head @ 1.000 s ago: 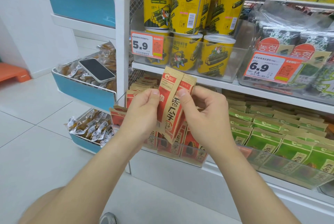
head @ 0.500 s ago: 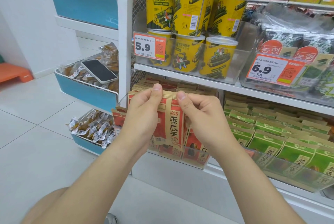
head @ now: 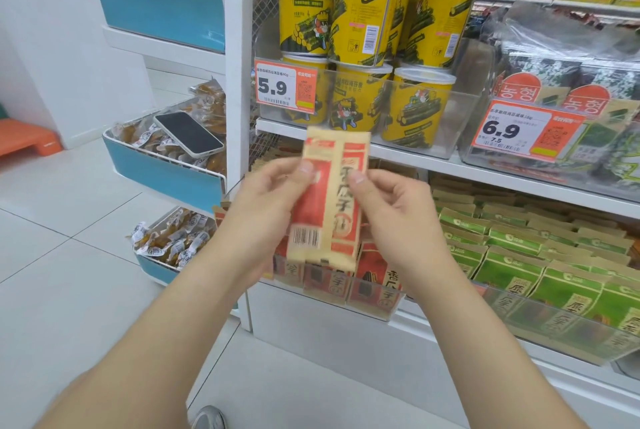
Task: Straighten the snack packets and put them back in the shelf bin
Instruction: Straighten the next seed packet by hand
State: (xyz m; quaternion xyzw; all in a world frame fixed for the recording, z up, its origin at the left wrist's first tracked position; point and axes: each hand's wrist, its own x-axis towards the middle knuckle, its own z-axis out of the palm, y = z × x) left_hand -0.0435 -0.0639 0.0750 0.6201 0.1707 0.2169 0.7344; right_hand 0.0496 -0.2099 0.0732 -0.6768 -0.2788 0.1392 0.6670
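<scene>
Head view: left hand (head: 270, 217) pinches the left edge of the red-and-tan snack packets (head: 334, 200), held upright between both hands; right hand (head: 398, 220) pinches their right edge. Just below the hands, the clear shelf bin (head: 377, 309) holds matching packets (head: 384, 284).

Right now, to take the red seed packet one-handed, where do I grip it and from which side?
Probably the flat top seal of the red seed packet, from above: it is near-upright, its top band is free, while the left hand and right hand pinch its side edges.
</scene>
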